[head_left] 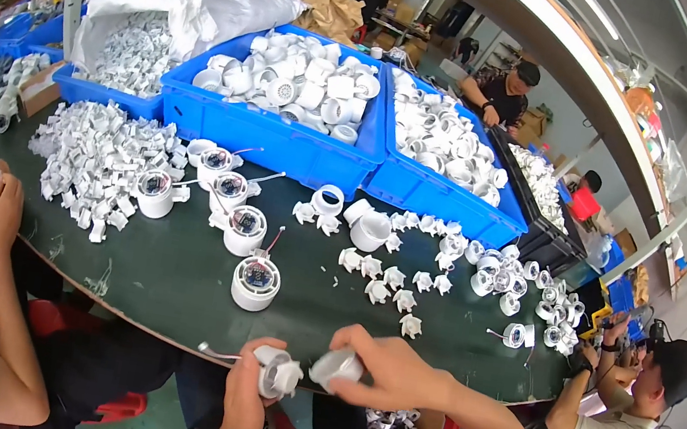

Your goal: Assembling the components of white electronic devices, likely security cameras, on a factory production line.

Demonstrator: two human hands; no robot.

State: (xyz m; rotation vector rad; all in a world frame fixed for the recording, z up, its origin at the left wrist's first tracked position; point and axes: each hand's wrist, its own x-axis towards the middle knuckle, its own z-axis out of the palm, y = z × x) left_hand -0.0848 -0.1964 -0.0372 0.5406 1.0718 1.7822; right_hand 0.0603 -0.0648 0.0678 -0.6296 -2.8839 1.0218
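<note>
At the table's front edge, my left hand (pixel 241 402) is closed round a white round housing (pixel 270 370), from which a thin wire sticks out to the left. A small white toothed piece (pixel 289 376) sits at the housing's right end. Just to the right, my right hand (pixel 394 373) grips a white plastic cup (pixel 334 368), a short gap away from the housing. Beyond them stands a white unit with a dark circuit board (pixel 257 280), and similar units trail off behind it to the left. Several loose toothed pieces (pixel 378 291) lie on the green tabletop.
Blue bins (pixel 265 140) of white caps line the back, beside a black crate (pixel 533 219). A heap of small white parts (pixel 102 161) covers the left. People sit close at the left and right; another stands behind the bins.
</note>
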